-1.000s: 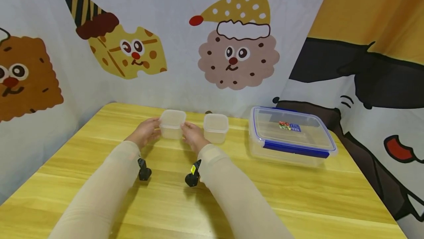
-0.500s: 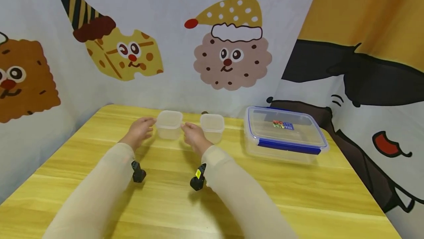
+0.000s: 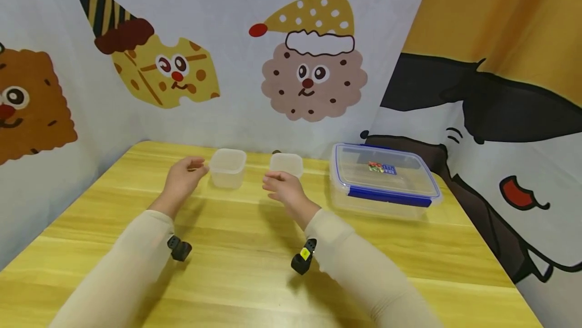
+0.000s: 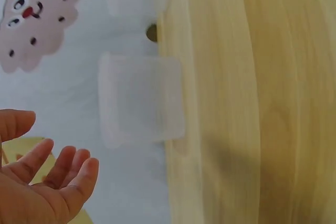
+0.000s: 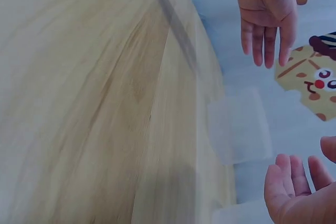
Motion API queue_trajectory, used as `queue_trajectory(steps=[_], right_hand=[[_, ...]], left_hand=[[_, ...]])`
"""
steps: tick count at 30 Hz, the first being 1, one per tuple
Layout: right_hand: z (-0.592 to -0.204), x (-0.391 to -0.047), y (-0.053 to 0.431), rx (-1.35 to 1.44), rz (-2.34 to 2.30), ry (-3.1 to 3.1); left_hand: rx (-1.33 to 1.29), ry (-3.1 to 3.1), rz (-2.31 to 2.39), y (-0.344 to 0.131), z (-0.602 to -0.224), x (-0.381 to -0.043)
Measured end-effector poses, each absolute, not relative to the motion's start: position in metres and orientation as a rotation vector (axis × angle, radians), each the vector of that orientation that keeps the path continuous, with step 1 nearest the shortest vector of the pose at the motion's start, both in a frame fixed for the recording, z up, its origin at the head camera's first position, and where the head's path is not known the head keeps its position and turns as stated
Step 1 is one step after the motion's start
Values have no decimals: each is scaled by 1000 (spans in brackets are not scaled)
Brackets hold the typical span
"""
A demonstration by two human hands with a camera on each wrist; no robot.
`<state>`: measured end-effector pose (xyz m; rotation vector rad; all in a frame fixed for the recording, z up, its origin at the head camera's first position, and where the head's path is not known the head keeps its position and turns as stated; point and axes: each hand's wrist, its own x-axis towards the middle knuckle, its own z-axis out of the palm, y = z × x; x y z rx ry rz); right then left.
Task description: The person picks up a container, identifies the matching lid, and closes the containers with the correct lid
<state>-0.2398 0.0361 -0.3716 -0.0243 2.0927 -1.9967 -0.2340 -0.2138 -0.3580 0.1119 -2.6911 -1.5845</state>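
Two small translucent square plastic containers stand on the table near its back edge. The left container [image 3: 228,169] is nearest to my left hand [image 3: 181,180], whose fingertips are right at its left side in the head view. In the left wrist view that hand [image 4: 50,182] has its fingers spread and loosely bent, holding nothing. My right hand [image 3: 288,191] hovers between the containers and partly covers the front of the right container [image 3: 286,164]. In the right wrist view the right hand [image 5: 304,192] shows relaxed fingers around nothing, with the left container [image 5: 241,127] close to them.
To the right stands a large clear lidded storage box [image 3: 384,181] with blue clips and a label on its lid. The wooden table [image 3: 241,277] runs back to a cloth backdrop [image 3: 241,115] printed with cartoon figures. A black camera sits on each wrist.
Both hands have let go of the left container and moved apart, the left hand leftward and the right hand rightward in front of the right container. The containers stay on the table.
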Motion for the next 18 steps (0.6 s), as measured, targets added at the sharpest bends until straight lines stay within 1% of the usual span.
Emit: queue_trajectory(steps=[7,18], right_hand=[[-362,-228,57,-96,-1971,2110],[-353,-205,89,-208,-1810,2346]], left_hand=[[25,-2690,-1600,-196,-349,-223],[-318,-2767,-1243,-172,-348,-208]])
